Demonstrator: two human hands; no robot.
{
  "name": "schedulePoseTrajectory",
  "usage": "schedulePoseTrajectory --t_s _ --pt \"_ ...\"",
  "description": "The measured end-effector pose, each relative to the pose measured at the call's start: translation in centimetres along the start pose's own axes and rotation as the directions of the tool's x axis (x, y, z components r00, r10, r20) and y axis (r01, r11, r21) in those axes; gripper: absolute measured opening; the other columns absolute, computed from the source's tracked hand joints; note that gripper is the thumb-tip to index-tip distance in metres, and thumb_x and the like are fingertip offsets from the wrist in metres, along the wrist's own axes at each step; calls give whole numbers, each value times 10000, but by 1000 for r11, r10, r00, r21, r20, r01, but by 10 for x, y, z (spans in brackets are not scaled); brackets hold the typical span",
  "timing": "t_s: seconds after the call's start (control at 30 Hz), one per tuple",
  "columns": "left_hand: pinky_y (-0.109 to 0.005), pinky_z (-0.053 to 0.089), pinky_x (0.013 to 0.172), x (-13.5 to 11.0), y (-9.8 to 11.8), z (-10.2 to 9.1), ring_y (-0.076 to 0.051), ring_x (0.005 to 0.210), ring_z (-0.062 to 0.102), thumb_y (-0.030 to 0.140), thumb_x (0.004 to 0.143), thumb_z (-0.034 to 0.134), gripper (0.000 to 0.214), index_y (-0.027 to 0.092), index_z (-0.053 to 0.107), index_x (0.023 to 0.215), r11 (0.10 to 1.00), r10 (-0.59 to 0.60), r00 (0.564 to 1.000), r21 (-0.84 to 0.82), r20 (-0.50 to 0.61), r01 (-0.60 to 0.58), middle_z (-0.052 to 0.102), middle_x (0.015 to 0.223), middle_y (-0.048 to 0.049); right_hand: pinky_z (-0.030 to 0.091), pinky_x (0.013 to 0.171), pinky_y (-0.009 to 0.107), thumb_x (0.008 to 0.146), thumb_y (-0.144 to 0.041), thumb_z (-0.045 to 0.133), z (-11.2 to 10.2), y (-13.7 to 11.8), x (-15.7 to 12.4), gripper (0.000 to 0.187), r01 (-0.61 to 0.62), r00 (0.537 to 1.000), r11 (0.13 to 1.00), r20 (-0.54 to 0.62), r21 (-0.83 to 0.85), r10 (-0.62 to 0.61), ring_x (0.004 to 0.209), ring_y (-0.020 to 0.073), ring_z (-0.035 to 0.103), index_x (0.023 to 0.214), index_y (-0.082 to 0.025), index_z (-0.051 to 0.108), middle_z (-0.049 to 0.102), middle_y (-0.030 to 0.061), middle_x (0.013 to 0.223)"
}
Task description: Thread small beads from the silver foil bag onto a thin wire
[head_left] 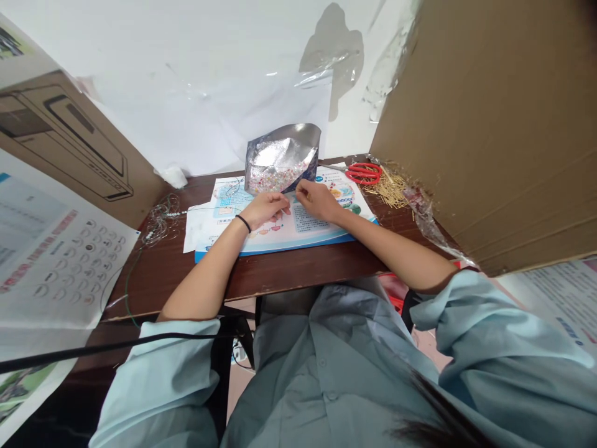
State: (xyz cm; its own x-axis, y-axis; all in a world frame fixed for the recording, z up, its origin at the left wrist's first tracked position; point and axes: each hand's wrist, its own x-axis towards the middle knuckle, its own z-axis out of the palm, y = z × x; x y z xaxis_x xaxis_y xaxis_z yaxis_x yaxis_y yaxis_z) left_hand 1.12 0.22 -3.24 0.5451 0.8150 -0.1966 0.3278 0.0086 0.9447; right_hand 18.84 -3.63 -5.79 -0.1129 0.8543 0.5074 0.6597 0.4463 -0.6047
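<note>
My left hand (267, 210) is closed in a pinch above the printed booklet (265, 241). A thin clear thread (205, 210) with a few white beads near its far part runs from the left side of the table to this hand. My right hand (318, 199) is closed beside it, thumb and forefinger pressed together near the bag's lower edge; what it holds is too small to make out. Just beyond both hands, a silver foil bag (298, 140) lies open with many small coloured beads (275, 179) inside.
Red-handled scissors (364, 173) lie at the right, by a pile of thin golden sticks (389, 186). Tangled clear thread (161, 218) covers the left of the brown table (298, 267). Cardboard walls (504, 124) stand at both sides. A black cable (116, 344) crosses the lower left.
</note>
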Motion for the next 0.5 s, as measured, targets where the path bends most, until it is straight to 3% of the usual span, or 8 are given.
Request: schedulePoseTrajectory --t_s 0.3,0.5 --pt "-181 269 384 -1 2 -1 -53 458 436 337 818 657 239 123 640 712 991 28 1000 134 -12 -26 672 707 -79 339 658 285 846 -213 427 -1 0 0 92 -11 1000 1000 25 -28 11 656 152 456 759 -212 457 554 15 702" --pt "-179 257 383 1 0 -2 -61 461 428 249 821 603 188 133 633 676 991 44 999 127 -4 -44 667 687 -67 349 667 288 864 -211 430 -1 0 -1 99 -30 998 999 51 -36 31 667 156 486 810 -194 511 587 29 733"
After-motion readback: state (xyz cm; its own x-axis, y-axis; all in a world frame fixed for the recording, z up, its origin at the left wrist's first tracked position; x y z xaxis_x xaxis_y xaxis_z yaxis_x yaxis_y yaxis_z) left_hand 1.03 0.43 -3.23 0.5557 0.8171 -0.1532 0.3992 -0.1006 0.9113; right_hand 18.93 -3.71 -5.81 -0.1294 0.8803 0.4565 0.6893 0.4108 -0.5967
